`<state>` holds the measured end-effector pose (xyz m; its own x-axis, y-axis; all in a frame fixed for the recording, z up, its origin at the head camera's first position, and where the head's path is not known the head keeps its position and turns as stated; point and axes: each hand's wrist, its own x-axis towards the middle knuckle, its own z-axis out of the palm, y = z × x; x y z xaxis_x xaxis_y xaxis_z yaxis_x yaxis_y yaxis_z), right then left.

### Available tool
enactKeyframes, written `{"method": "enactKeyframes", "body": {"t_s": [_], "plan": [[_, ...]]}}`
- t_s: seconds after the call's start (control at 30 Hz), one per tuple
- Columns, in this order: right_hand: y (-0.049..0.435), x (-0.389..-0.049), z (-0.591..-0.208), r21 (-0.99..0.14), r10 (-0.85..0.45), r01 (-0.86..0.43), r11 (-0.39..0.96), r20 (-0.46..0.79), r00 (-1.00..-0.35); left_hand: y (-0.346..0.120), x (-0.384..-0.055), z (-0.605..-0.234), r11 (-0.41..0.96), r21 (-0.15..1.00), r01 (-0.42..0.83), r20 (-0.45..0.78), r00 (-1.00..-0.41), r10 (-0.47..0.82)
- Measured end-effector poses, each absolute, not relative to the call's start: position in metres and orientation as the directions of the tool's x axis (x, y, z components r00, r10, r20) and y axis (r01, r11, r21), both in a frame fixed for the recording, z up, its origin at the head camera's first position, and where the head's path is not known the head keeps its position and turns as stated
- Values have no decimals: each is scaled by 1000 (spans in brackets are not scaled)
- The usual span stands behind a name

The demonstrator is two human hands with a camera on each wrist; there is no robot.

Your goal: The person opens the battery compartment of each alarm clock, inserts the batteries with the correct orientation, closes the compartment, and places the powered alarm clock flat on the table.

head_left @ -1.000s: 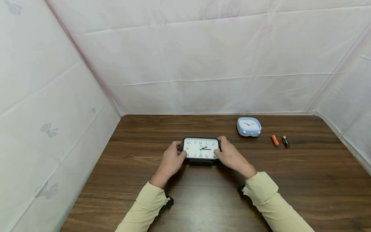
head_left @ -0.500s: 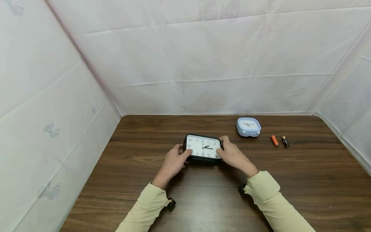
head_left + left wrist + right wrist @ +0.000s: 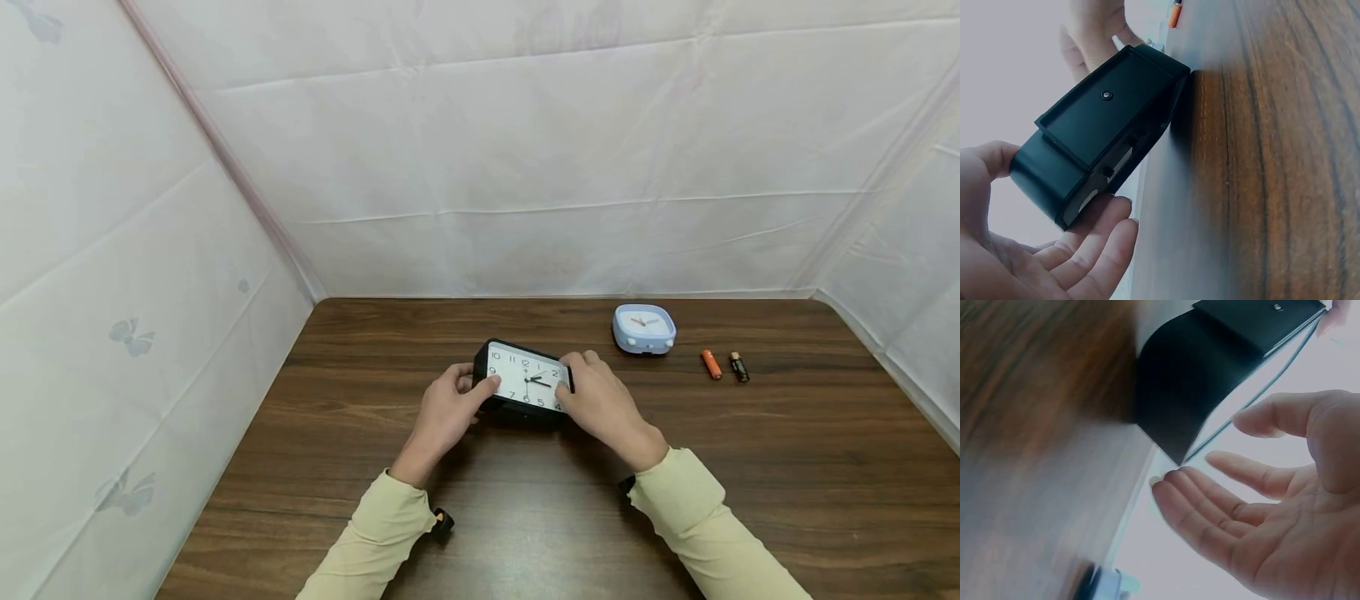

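A black rectangular clock (image 3: 528,379) with a white dial is tilted over the wooden table, its left end raised. My left hand (image 3: 442,412) grips that end, thumb on the dial and fingers underneath. In the left wrist view, a flat panel (image 3: 1097,103) with a small screw-like spot shows on the clock's black casing, and the fingers reach round to its back. My right hand (image 3: 603,408) holds the right end, thumb at the dial's edge and fingertips by the corner. In the right wrist view, this end's corner (image 3: 1163,412) is low against the tabletop.
A small light-blue clock (image 3: 645,329) lies face up at the back right. Farther right are an orange battery (image 3: 711,364) and a black battery (image 3: 739,367), side by side. White sheeting (image 3: 487,167) walls the table (image 3: 360,350) at the back and sides.
The black clock's left end has risen and the clock has turned slightly clockwise, shifting a little to the right. My left thumb has moved farther onto the dial. The blue clock and batteries stay put.
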<state>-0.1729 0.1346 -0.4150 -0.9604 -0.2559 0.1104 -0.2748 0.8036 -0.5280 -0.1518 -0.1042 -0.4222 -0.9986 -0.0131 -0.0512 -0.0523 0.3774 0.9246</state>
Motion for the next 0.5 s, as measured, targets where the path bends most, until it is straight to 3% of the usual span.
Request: {"method": "enactKeyframes", "body": {"t_s": [0.3,0.5], "plan": [[127,-167,-407,-607,-314,-329,723,135,-940,-103,-150,-418,364,931,-36,-38,-999,-1],[126,-165,-404,-595,-324,-323,736,110,-940,-100,-147,-416,337,941,-12,-21,-999,24]]}}
